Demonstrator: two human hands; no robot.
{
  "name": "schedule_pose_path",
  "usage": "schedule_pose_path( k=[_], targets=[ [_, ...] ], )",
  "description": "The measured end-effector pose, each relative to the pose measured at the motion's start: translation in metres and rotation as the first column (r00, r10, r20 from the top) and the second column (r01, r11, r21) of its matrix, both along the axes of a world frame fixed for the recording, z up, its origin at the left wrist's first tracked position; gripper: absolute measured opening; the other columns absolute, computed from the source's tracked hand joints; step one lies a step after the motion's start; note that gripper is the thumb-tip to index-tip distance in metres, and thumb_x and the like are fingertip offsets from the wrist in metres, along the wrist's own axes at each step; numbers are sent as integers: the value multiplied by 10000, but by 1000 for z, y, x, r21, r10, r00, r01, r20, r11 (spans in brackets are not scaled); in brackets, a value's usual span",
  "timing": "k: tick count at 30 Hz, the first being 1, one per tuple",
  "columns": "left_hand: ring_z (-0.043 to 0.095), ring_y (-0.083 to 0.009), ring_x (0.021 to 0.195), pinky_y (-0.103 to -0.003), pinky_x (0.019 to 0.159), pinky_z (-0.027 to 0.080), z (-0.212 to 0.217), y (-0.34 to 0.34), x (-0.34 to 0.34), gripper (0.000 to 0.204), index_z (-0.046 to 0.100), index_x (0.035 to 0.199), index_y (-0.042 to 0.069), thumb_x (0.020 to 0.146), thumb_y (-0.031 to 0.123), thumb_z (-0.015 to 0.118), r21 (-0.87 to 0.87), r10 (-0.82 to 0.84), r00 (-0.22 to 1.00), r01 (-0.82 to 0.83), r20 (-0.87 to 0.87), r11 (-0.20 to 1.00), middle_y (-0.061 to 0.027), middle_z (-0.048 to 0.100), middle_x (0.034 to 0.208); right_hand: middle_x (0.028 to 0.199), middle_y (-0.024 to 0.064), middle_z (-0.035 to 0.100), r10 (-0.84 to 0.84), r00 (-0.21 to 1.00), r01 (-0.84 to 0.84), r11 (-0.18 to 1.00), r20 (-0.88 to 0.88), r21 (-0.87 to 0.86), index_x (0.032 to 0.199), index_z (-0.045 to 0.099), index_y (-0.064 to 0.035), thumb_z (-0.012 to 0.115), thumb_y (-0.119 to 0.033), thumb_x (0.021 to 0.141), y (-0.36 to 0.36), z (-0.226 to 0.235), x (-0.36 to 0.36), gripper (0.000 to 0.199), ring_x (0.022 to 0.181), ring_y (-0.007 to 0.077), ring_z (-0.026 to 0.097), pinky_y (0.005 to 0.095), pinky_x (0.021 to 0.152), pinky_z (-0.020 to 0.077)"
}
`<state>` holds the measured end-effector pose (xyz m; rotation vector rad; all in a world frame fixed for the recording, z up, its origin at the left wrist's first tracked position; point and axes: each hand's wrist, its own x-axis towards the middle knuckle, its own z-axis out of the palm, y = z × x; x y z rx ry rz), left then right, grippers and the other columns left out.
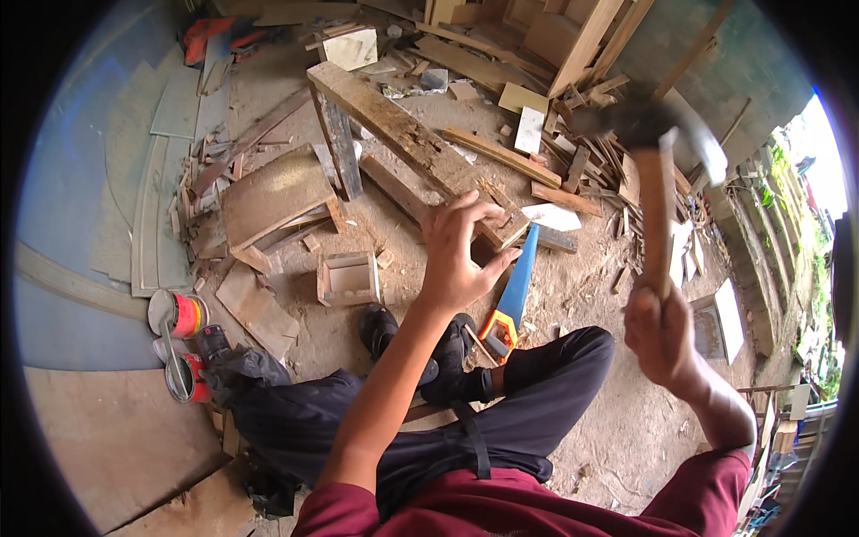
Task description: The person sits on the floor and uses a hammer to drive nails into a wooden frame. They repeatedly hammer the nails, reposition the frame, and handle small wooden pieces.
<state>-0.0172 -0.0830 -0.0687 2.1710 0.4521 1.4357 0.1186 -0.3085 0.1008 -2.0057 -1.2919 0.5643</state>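
My right hand (659, 331) is wrapped around the wooden handle of a claw hammer (659, 206), raised on the right; its metal head is blurred by motion. My left hand (461, 246) is curled at the near end of a long, worn wooden beam (394, 121), fingers over its top and thumb lower down near the end face. Whether a small piece is pinched there is hidden. The beam slopes away to the upper left, with a dark upright leg (336, 143) under its far end. Just below the beam's near end lies a handsaw (514, 291) with a blue blade and orange-black handle.
Around me lie a wooden box (349, 278), a tilted board piece (273, 197) and a heap of scrap wood (582, 152). Open paint cans (183, 313) stand at the left. My shoes (380, 331) rest on the dirt floor close to the saw.
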Motion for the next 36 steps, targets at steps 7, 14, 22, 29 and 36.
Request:
schedule_pose_path(
  k=[7, 14, 22, 29, 36],
  targets=[
    [446, -299, 1245, -447, 1078, 316, -3, 5, 0, 905, 361, 1426, 39, 689, 150, 873, -35, -52, 996, 55, 77, 998, -116, 556, 1295, 651, -16, 506, -128, 983, 103, 978, -132, -181, 993, 524, -26, 490, -324, 1044, 5, 12, 6, 304, 548, 69, 488, 293, 487, 405],
    [443, -310, 1281, -457, 1093, 306, -1, 3, 3, 1041, 276, 1498, 29, 671, 175, 892, 1, 27, 998, -27, 56, 1000, -165, 455, 1410, 650, -5, 499, -50, 998, 37, 970, -47, -240, 993, 512, -17, 503, -367, 1041, 12, 23, 3, 353, 543, 80, 484, 291, 483, 397],
    [468, -311, 1293, -470, 1088, 288, -5, 8, 5, 1137, 216, 1539, 33, 650, 197, 905, -12, 0, 999, 0, 36, 1000, -182, 368, 1525, 638, 62, 526, -20, 999, 30, 964, 38, -263, 995, 537, 2, 497, -294, 1039, 11, -1, 7, 302, 552, 139, 522, 359, 506, 413],
    [404, -293, 1357, -465, 1117, 344, -18, 18, 7, 907, 287, 1487, 26, 854, 497, 735, -268, -26, 867, 182, 498, 946, -170, 339, 1528, 660, 13, 555, 12, 997, 17, 937, 81, -348, 956, 539, -21, 514, -333, 1032, 9, 11, 4, 322, 570, 90, 519, 310, 510, 420],
    [484, -328, 1286, -488, 1049, 428, 0, 40, 29, 941, 280, 1480, 19, 876, 653, 624, -712, 219, 691, 701, 689, 30, -189, 460, 1408, 643, -41, 477, -76, 984, 59, 993, -163, -105, 971, 505, -33, 491, -583, 984, 6, 16, -6, 550, 536, 39, 459, 252, 455, 360]
  ],
)
